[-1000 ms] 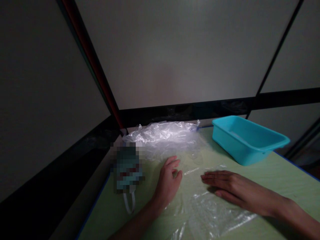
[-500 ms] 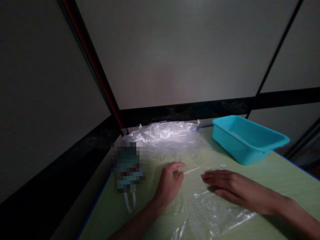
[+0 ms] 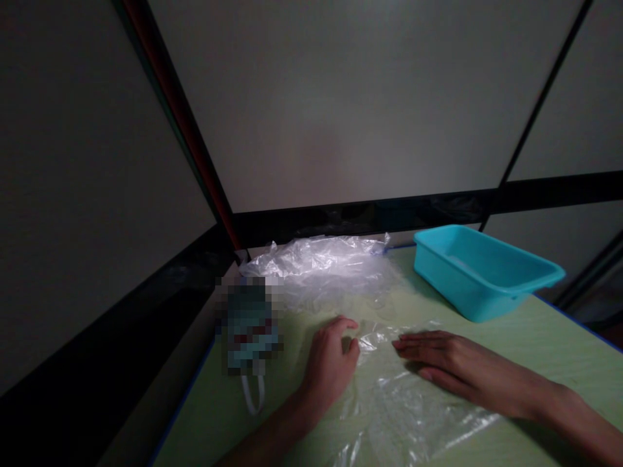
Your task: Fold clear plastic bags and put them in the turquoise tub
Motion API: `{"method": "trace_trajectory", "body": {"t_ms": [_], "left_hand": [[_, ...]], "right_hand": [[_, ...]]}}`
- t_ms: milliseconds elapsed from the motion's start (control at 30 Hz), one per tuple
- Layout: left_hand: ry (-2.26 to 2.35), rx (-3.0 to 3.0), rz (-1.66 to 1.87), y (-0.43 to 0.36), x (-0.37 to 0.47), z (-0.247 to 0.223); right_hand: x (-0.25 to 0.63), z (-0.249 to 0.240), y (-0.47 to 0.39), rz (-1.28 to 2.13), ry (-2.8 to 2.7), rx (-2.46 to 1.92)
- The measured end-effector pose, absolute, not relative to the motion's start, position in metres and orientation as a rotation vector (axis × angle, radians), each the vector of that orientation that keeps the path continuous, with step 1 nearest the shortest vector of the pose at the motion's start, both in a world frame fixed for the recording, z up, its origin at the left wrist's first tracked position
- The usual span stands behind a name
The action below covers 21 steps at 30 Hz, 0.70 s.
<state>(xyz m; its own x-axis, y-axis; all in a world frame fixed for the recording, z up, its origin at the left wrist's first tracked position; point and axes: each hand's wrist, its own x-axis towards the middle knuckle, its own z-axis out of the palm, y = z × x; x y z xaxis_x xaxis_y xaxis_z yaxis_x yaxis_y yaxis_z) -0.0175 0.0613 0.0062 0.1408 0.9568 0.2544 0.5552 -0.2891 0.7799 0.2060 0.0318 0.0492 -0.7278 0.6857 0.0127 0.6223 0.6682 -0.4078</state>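
A clear plastic bag (image 3: pixel 409 408) lies spread and wrinkled on the pale green table top (image 3: pixel 525 353). At its left edge is my left hand (image 3: pixel 329 360), with fingers curved and a gap between thumb and forefinger. A shiny crease of the film rises just beside those fingertips; whether they touch it I cannot tell. My right hand (image 3: pixel 450 360) rests flat, palm down, over the right part of the bag, its fingers stretched out to the left.
More clear plastic bags (image 3: pixel 316 259) lie in a pile at the table's back edge. A turquoise plastic basin (image 3: pixel 467 285) stands at the back right. On the left is a blurred-out object (image 3: pixel 250 331) with a white loop. Wall panels (image 3: pixel 360 104) border the table behind.
The film beside my left fingertips has bunched into a brighter crease. My left hand has shifted very slightly; my right hand stays nearly still.
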Motion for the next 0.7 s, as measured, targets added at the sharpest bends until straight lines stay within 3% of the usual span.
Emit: {"method": "trace_trajectory", "body": {"t_ms": [700], "left_hand": [[1.336, 1.909, 1.293, 0.054, -0.015, 0.021]], "right_hand": [[0.205, 0.049, 0.033, 0.568, -2.716, -1.072]]}}
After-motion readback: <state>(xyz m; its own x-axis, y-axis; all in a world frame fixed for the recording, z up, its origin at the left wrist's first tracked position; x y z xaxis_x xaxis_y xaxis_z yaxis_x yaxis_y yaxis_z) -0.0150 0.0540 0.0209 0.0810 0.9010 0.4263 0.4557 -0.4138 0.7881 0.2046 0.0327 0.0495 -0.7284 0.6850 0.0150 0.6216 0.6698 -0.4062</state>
